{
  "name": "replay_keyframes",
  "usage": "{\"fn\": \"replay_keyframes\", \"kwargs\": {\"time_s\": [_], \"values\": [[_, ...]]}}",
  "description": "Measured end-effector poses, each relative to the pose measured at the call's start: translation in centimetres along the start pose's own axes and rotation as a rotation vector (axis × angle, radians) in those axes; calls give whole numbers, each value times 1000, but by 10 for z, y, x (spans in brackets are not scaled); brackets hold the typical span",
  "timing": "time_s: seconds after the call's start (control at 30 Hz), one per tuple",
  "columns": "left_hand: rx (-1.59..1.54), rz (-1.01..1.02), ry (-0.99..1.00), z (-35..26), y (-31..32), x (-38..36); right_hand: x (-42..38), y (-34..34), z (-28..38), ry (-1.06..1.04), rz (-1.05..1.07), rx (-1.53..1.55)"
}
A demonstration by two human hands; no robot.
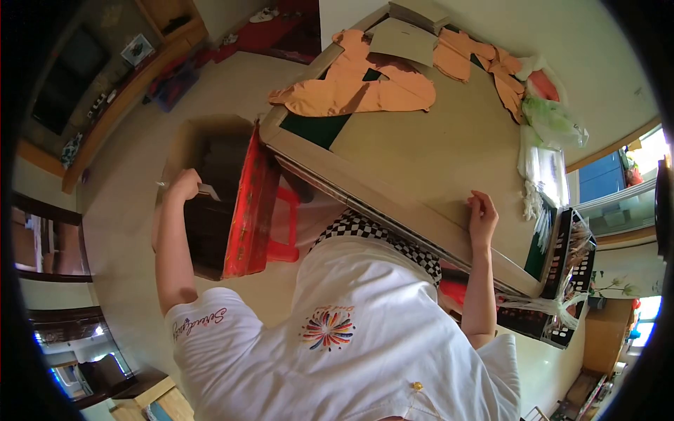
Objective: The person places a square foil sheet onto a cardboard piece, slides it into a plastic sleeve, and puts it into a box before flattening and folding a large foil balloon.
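My left hand (184, 185) reaches out to the left over an open cardboard box (184, 140) on the floor. It is closed on a small flat grey piece (208, 190) at the box's opening. Dark stacked material (210, 224) fills the box. My right hand (483, 215) rests on the beige table top (435, 154) near its front edge. Its fingers are curled together and I see nothing in them. My white shirt and checkered trousers fill the lower middle of the view.
A red plastic stool (261, 210) stands between the box and the table. Orange cut-out pieces (358, 88) and grey card sheets (404, 38) lie on the far part of the table. Plastic bags (551, 119) and a black basket (572, 266) sit at the right end.
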State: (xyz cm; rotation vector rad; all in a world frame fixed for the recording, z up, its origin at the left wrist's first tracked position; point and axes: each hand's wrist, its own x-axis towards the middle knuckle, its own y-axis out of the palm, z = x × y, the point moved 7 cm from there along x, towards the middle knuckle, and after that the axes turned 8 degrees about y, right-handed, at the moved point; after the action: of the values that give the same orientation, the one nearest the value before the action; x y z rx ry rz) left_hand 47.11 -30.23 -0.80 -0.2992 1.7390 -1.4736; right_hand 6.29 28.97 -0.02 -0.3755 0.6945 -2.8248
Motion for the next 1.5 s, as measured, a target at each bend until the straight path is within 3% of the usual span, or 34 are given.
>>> {"fn": "replay_keyframes", "kwargs": {"time_s": [0.2,0.33,0.43,0.6,0.7,0.73,0.77,0.83,0.93,1.0,1.03,1.1,1.2,1.23,1.3,1.43,1.5], "values": [[49,-89,23,-23,19,15,2,-1,-3,5,-7,12],[181,34,58,10,118,66,2,0,-1,2,-11,-19],[-2,20,-23,21,148,68,1,1,0,13,-22,-48],[59,3,75,37,190,92,3,2,-3,0,-25,-38],[254,-34,138,6,156,70,4,1,-7,16,-4,-30],[290,-107,86,19,159,78,6,1,-6,40,11,-42],[277,-310,44,7,132,56,9,2,-5,66,29,-52],[192,-500,29,-12,82,34,24,9,1,96,72,-51],[-54,-642,106,-81,-22,1,55,31,12,96,143,-52],[-212,-880,336,-143,-70,-11,81,53,18,62,187,-95],[-294,-905,422,-182,-91,-15,93,64,28,-4,195,-127],[-434,-744,553,-251,-104,3,120,88,47,-136,211,-194],[-480,-741,865,-345,-96,39,164,126,92,-491,165,-317],[-487,-635,919,-373,-94,51,181,144,102,-540,179,-314],[-427,-663,1086,-420,-93,65,216,181,124,-676,204,-369],[-195,-580,1081,-471,-102,85,275,258,139,-823,210,-650],[-99,-547,1080,-482,-95,99,299,283,131,-751,268,-735]]}}
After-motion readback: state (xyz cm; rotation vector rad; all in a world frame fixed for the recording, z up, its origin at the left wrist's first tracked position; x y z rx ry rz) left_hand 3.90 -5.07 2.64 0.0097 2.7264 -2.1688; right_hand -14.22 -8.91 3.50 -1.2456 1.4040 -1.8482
